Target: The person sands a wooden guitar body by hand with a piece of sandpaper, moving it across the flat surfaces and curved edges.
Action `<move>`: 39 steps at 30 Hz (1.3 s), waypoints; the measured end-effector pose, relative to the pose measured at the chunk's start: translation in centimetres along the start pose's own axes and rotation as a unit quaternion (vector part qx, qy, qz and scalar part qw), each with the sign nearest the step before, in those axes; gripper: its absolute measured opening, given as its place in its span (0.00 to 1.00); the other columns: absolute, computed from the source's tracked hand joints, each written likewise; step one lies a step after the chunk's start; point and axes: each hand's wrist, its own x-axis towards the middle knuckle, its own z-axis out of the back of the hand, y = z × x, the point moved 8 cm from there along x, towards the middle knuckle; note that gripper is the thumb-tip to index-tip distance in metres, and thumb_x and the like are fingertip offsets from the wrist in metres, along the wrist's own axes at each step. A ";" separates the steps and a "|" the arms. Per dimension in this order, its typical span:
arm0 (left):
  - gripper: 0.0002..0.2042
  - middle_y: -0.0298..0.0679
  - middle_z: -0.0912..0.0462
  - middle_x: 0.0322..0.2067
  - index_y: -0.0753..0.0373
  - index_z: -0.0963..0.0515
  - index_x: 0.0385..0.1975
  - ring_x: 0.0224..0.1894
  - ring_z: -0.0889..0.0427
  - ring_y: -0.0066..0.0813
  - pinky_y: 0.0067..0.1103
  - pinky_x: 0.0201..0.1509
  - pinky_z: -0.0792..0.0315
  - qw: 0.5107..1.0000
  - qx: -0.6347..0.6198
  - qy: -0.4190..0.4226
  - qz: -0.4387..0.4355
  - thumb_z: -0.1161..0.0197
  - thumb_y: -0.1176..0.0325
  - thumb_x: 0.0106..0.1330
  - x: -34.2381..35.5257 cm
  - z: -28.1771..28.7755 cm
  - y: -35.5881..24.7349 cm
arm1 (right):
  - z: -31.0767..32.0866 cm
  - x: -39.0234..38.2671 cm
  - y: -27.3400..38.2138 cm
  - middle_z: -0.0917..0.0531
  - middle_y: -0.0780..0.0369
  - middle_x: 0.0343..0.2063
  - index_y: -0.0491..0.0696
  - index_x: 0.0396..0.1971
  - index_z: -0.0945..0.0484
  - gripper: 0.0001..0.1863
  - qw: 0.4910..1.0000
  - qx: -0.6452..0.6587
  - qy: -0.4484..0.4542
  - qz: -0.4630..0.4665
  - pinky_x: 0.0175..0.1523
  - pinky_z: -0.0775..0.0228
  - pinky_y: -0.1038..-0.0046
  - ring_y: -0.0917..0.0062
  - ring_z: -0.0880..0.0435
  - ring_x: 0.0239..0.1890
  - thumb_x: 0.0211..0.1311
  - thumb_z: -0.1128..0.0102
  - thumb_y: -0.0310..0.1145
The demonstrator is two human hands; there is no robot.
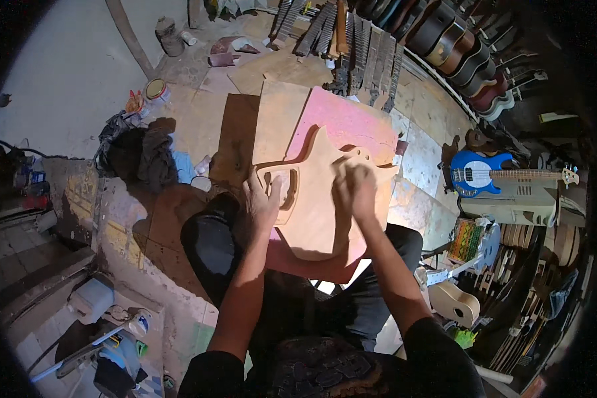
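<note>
An unpainted wooden electric guitar body [315, 212] lies across a board partly painted pink [341, 119], in front of me and over my lap. A cavity is cut into its left side, and several round holes show near the upper right. My left hand [262, 199] grips the body's left edge, the thumb lying by the cavity. On the upper right part of the wood presses my right hand [357, 189], its fingers curled in and smeared by motion. Whatever may be under those fingers is hidden.
Beyond the board lie several dark slotted strips [371, 56]. Guitars [444, 40] hang at the far right, with a blue bass guitar [474, 174] below them. A dark cloth heap [129, 149] and an open tin [156, 89] sit at the left.
</note>
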 end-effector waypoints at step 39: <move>0.24 0.63 0.25 0.54 0.68 0.32 0.69 0.56 0.23 0.66 0.48 0.59 0.27 0.996 0.068 -0.057 -0.019 0.44 0.62 0.79 0.2 0.8 -0.4 | -6.0 -3.9 8.1 0.18 0.48 0.50 0.47 0.48 0.16 0.19 0.939 0.301 0.096 -0.136 0.54 0.25 0.51 0.51 0.18 0.50 0.56 0.23 0.34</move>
